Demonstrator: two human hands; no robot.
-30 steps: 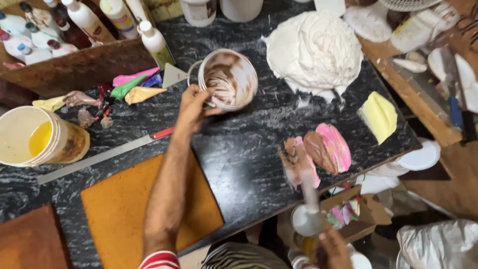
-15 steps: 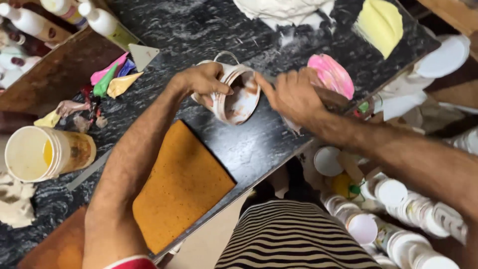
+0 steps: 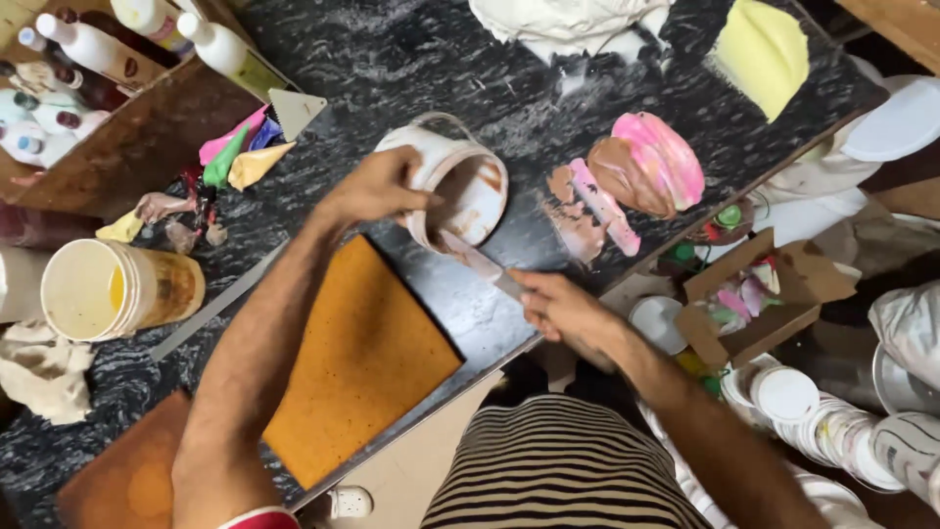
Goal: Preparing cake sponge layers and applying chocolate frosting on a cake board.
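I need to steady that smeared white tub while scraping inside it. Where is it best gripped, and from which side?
Probably at the rim of the white tub, from its left. It lies tilted with the mouth toward the person, and the spatula in the right hand enters from the lower right. The left hand already clasps that far wall, clear of the blade.

White squeeze bottles [image 3: 147, 39] top-left; open brown carton [image 3: 759, 294] right.

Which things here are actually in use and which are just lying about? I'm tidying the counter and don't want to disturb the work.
In use:
left hand gripping the small white bucket
right hand holding the palette knife into the bucket

Lying about:
orange board
yellow tub
piping bags
squeeze bottles
pink and brown paste
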